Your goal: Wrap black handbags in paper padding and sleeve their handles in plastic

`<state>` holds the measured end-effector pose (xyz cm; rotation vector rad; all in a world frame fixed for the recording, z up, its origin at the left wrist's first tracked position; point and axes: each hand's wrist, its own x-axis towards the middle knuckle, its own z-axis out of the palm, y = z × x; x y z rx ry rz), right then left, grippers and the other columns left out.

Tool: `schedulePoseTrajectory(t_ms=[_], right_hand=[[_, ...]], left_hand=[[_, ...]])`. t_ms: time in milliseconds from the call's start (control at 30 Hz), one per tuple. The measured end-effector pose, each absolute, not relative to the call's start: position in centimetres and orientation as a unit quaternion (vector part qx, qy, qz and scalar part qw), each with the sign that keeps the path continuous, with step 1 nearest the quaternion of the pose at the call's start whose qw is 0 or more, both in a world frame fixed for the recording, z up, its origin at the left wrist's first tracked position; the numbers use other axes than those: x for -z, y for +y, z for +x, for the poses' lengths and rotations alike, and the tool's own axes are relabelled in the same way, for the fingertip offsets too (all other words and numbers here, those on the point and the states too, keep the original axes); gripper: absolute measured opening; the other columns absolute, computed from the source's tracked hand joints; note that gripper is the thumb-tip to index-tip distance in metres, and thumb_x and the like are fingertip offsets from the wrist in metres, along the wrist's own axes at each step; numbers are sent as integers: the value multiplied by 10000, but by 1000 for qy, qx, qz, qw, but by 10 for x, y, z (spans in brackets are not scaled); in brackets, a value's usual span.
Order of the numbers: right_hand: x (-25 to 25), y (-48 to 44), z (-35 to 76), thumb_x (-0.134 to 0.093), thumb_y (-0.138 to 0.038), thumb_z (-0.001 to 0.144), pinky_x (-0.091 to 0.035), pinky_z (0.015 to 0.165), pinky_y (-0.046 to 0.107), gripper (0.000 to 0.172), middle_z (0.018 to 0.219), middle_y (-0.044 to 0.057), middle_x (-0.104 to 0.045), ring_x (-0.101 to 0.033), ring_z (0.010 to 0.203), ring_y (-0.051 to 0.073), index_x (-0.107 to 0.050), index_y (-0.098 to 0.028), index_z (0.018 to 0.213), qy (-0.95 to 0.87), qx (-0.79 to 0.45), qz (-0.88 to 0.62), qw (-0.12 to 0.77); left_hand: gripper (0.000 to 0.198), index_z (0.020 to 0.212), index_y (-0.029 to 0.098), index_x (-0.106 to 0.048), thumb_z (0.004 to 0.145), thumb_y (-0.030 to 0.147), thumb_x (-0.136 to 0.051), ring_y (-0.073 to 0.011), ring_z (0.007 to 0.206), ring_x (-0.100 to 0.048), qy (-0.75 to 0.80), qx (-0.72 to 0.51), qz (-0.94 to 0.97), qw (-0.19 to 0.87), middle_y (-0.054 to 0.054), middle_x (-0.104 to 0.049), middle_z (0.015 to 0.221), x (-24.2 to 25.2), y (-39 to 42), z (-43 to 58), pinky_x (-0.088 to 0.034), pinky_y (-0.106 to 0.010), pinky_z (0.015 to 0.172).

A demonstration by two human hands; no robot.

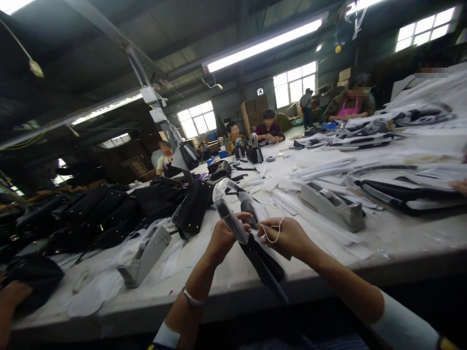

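At the far left edge we see another person's hand (12,295) beside a dark bag (34,277) at the near corner of the long white table (401,238). Next come a heap of black bags (109,214) and a grey tape dispenser (146,255) lying on paper scraps.

Our left forearm rises from the bottom of the view, a silver bracelet (192,300) on the wrist. The left hand (221,240) is bent back toward us, its grip clamped together around a black strap (260,260) partly wrapped in clear plastic. The strap is held above the table's near edge, between the two hands; its wrapped upper end arches up over the table, and its bare lower end hangs past the edge toward us.

Our right forearm, in a white sleeve, comes in from the lower right. The right hand (286,236) meets the strap's other side, its grip pinched together on a thin pale cord (273,234) looped over the fingers.

Further right lie a second tape dispenser (332,204) and more wrapped straps (408,194). Other people sit along the far side.
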<state>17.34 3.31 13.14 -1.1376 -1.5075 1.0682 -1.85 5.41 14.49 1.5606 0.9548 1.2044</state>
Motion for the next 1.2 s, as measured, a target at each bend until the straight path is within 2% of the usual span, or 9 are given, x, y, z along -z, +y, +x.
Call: schedulePoseTrajectory(t_ms=[167,333,400,500,600,767,867,1033,1200], right_hand=[[-145,57,182,-584,-360,828,-404,463,219,287,555,36,-680,-626,525,156,-747,-155,711,-702,-330,-503,382],[-156,69,184,-670,-327,745,-369,505,239,215,562,43,-680,-609,571,166,-732,-152,636,-754,-226,-527,320],[-162,67,184,-708,-306,705,-365,521,241,184,546,35,-665,-600,574,163,-713,-154,601,-761,-209,-526,316],[-161,58,187,-656,-331,783,-402,549,232,221,594,27,-690,-624,588,156,-738,-161,667,-765,-243,-499,327],[-145,44,193,-593,-323,854,-475,614,229,237,742,21,-746,-677,665,159,-773,-178,906,-764,-307,-442,357],[-121,18,197,-668,-306,834,-541,832,296,418,972,30,-770,-720,869,191,-658,-222,1244,-747,-315,-398,430],[-124,5,203,-637,-298,872,-549,841,331,318,948,31,-775,-727,887,215,-684,-238,1181,-754,-261,-423,430],[-130,-14,219,-678,-363,856,-565,825,348,161,952,37,-777,-726,900,252,-772,-256,932,-725,-205,-468,462],[-118,-28,214,-799,-400,750,-599,823,346,259,917,62,-780,-743,875,255,-742,-215,923,-580,-383,-418,585]], left_hand=[[337,1010,240,-771,686,294,-847,-233,952,-671,303,-401,825,257,-77,-723,1102,-175,62,-4,-513,-329,863],[142,840,256,-778,720,319,-822,-232,924,-669,283,-364,875,150,-57,-738,1015,-181,67,14,-508,-319,820],[76,799,249,-775,745,298,-796,-232,912,-671,284,-372,865,181,-56,-744,947,-181,62,15,-504,-321,825],[60,805,230,-772,794,270,-729,-217,836,-683,337,-428,793,275,-48,-744,853,-173,46,11,-510,-303,779],[97,849,192,-752,806,266,-708,-188,801,-673,389,-548,646,363,-41,-740,858,-151,24,8,-503,-260,723],[221,1006,166,-687,817,269,-735,-119,761,-653,306,-709,283,569,-15,-704,873,-113,10,18,-536,-218,730],[110,970,161,-687,895,225,-637,-89,739,-650,295,-703,226,607,-9,-678,824,-110,9,21,-551,-187,723],[175,1061,206,-691,894,206,-638,-65,721,-658,231,-696,162,660,13,-674,803,-113,-10,18,-564,-160,720],[370,1112,220,-682,765,119,-762,-79,792,-677,241,-692,209,647,-44,-694,1121,-101,-23,16,-535,-123,605]])
